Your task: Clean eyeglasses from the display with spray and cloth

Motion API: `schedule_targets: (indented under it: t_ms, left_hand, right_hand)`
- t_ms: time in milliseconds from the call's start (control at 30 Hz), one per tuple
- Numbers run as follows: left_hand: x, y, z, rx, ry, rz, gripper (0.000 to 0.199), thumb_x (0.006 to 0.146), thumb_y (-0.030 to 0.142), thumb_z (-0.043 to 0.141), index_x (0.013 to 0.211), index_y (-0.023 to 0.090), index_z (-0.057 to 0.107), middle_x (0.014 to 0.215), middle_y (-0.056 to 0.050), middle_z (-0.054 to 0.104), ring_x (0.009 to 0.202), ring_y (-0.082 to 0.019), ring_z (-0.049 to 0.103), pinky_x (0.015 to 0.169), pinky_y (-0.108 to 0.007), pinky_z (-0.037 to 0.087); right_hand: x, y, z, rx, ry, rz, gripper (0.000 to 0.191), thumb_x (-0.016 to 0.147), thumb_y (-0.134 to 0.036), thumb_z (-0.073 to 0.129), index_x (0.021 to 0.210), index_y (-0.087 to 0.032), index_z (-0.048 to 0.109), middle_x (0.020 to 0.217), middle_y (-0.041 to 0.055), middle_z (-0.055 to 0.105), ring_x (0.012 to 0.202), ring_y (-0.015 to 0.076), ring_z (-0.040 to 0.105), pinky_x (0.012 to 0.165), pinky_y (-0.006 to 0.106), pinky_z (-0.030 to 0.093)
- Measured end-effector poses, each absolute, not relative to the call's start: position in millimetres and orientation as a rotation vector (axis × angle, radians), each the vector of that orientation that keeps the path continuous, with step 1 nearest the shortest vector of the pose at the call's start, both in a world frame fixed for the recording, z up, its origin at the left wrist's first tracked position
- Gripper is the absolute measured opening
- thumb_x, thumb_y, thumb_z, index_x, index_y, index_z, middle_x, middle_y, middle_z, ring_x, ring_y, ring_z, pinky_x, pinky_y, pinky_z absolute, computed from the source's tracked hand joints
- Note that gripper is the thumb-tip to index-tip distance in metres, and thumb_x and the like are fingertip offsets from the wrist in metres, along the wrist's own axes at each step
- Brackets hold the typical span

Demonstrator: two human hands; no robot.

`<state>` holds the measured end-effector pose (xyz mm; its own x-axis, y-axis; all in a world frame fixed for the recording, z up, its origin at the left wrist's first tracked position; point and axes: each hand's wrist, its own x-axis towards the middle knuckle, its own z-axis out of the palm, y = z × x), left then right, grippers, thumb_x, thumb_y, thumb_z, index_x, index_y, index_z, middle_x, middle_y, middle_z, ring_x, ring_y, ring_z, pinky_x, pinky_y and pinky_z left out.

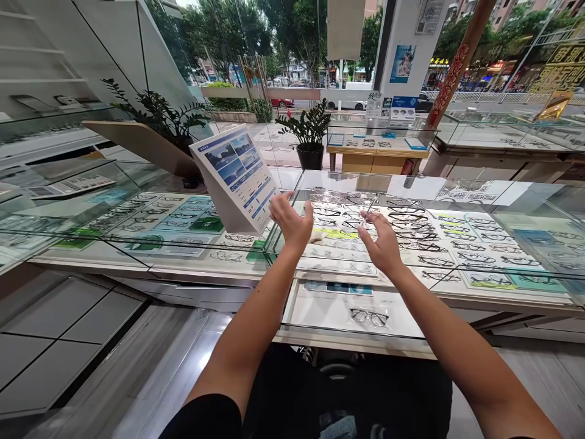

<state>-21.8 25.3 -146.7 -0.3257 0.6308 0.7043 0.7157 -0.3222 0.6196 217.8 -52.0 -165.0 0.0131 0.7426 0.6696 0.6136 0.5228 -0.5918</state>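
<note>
Black-clad lap (pixel 397 390), left hand (pixel 293 225) spread, right hand (pixel 384 244) pinching slim rod (pixel 372 205), jutting beyond the grip

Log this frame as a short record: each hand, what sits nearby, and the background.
Left hand: raised, fingers spread, beside the desk calendar
Right hand: fingertips at a slim item, too small to identify
Counter: glass display counter with rows of eyeglass frames
Lower section: one pair of dark-rimmed eyeglasses
Background: potted plant, trees beyond the glass
</note>
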Motion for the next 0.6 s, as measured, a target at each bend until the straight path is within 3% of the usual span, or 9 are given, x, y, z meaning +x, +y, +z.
schedule_targets:
  t_ms: [100, 200, 333, 433, 600]
  left_hand:
    - [-31, 32, -150, -1.574, -1.875, -1.872, 0.064, 0.095, 0.031, 0.072, 0.151, 0.017, 0.044, 0.166, -0.026, 0.046, 0.159, -0.039, 0.042, 0.131, -0.053, 0.031]
    - [-39, 41, -156, -1.568, -2.077, -1.901, 0.071, 0.097, 0.028, 0.07, 0.159, 0.018, 0.037, 0.171, -0.025, 0.046, 0.163, -0.039, 0.04, 0.135, -0.055, 0.027]
    - [-47, 52, -163, -1.605, -2.346, -1.889, 0.068, 0.099, 0.023, 0.066, 0.161, 0.018, 0.038, 0.166, -0.022, 0.057, 0.158, -0.04, 0.05, 0.135, -0.057, 0.029]
    - [-53, 57, -169, -1.668, -2.444, -1.849, 0.063, 0.098, 0.022, 0.065, 0.157, 0.017, 0.044, 0.155, -0.021, 0.065, 0.145, -0.04, 0.06, 0.127, -0.054, 0.04]
    - [-59, 60, -174, -1.716, -2.479, -1.848, 0.034, 0.099, 0.021, 0.06, 0.133, 0.019, 0.06, 0.132, -0.019, 0.074, 0.125, -0.037, 0.07, 0.109, -0.048, 0.053]
  right_hand:
    - [218, -52, -165, -1.157, -1.687, 0.153, 0.047, 0.108, -0.048, 0.061, 0.14, -0.016, 0.073, 0.131, 0.019, 0.078, 0.129, 0.037, 0.07, 0.116, 0.06, 0.054]
    - [217, -53, -165, -1.155, -1.694, 0.149, 0.047, 0.108, -0.047, 0.06, 0.141, -0.017, 0.073, 0.132, 0.0185, 0.078, 0.128, 0.0371, 0.07, 0.116, 0.061, 0.054]
    - [217, -54, -164, -1.164, -1.683, 0.155, 0.046, 0.108, -0.049, 0.061, 0.141, -0.019, 0.073, 0.132, 0.0174, 0.078, 0.128, 0.0371, 0.069, 0.115, 0.062, 0.054]
    - [217, -54, -164, -1.172, -1.684, 0.164, 0.047, 0.107, -0.05, 0.06, 0.141, -0.019, 0.073, 0.133, 0.0176, 0.078, 0.128, 0.0369, 0.07, 0.115, 0.062, 0.054]
    - [218, -54, -164, -1.174, -1.685, 0.163, 0.048, 0.107, -0.05, 0.06, 0.141, -0.019, 0.073, 0.133, 0.0179, 0.077, 0.129, 0.0373, 0.069, 0.117, 0.062, 0.054]
